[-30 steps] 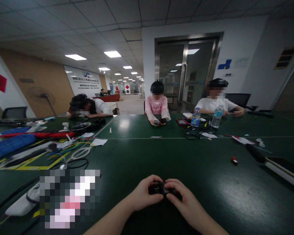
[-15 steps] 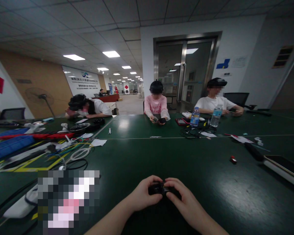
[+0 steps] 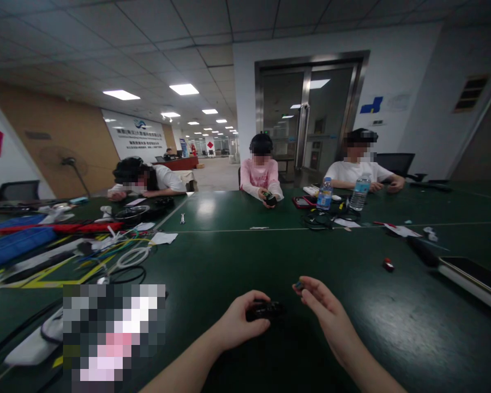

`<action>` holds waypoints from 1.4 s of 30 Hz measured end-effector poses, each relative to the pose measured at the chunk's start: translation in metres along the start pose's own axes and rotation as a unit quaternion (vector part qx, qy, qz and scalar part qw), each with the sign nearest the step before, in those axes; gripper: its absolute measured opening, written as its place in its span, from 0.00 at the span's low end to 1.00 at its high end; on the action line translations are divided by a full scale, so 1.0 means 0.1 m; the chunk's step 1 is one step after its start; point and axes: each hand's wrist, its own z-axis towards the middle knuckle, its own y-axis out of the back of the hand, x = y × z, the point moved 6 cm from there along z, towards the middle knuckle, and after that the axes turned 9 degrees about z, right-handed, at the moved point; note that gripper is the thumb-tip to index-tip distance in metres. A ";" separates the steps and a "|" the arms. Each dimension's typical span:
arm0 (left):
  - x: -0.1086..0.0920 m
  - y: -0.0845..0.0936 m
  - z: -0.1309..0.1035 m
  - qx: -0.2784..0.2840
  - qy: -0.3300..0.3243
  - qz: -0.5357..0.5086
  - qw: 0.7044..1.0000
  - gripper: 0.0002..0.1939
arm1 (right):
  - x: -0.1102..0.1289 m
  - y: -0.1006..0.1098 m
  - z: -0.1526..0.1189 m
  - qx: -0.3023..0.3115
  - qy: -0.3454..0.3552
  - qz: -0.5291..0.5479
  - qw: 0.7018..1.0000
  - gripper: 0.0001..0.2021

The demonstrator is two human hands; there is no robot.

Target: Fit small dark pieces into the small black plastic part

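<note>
Low over the green table (image 3: 213, 267), my left hand (image 3: 238, 323) grips a small black, glossy object (image 3: 272, 309) between thumb and fingers. Its kind is hard to make out in the dim light. To the right and slightly higher, my right hand (image 3: 321, 302) pinches a tiny bluish piece (image 3: 298, 286) between thumb and fingertips. That piece is mostly covered by the fingers and too small to name. A gap separates it from the black object.
A red item (image 3: 388, 265) lies to the right, near a phone-like slab (image 3: 474, 278). At left are coiled cables (image 3: 133, 257), a white power strip (image 3: 33, 344) and a blue tray (image 3: 18, 246). Bottles (image 3: 324, 194) stand farther back. Several people sit across the table.
My right hand has come away from the black object, up and to the right, with the tiny bluish piece in its fingertips. My left hand has stayed on the black object.
</note>
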 end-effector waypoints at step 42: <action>-0.01 0.03 0.01 0.002 -0.014 -0.023 1.000 0.17 | -0.04 -0.40 -0.23 0.203 0.059 -0.261 0.942 0.19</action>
